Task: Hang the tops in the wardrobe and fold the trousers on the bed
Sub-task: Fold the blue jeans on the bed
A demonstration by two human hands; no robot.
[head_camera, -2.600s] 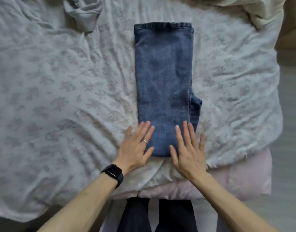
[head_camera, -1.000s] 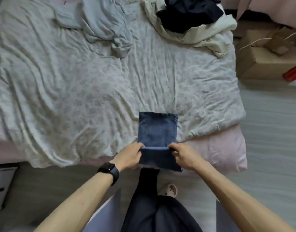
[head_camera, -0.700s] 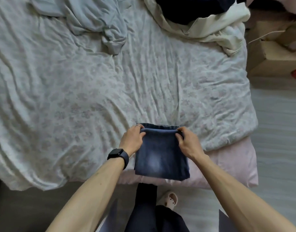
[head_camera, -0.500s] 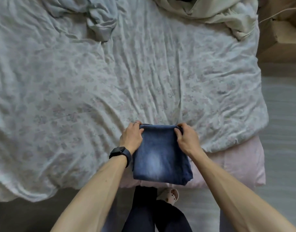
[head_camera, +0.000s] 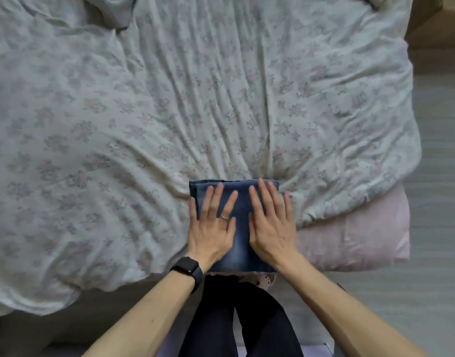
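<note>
A pair of blue denim trousers (head_camera: 240,243) lies folded into a small square packet at the near edge of the bed (head_camera: 144,112). My left hand (head_camera: 211,225) lies flat on the left half of the packet, fingers straight and spread. My right hand (head_camera: 271,222) presses flat on the right half in the same way. Both palms cover most of the denim; only its far edge and a strip between the hands show.
A floral quilt covers the bed, with a pink mattress edge (head_camera: 350,240) showing at the right. A grey garment (head_camera: 110,11) lies at the far left, a cream garment (head_camera: 386,0) at the far right corner. A cardboard box (head_camera: 437,19) stands on the floor at right.
The long jeans were folded up into a small packet. Both hands let go of the fold's far edge and now lie flat on top. The view has moved closer to the bed.
</note>
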